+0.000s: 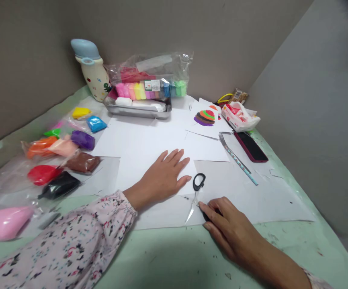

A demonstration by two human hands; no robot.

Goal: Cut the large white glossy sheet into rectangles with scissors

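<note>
My left hand [166, 176] lies flat, fingers spread, on a white sheet of paper [144, 136]. Beside it is a pair of scissors [195, 198] with its blades apart and one black handle loop showing. The other loop is mostly hidden under my right hand [226, 222], whose fingers are curled round it. The blade tip points toward the front edge of the paper. Farther back, a small white paper [204, 116] carries a striped drawing or clay shape in purple, brown, black, orange, green and red.
Several bags of coloured clay [83, 140] lie at the left. A bottle [94, 76] and a metal tray [138, 110] with a bag of clay [150, 86] stand at the back. A fork [231, 150], a phone [250, 146] and a tissue pack [237, 116] are at the right.
</note>
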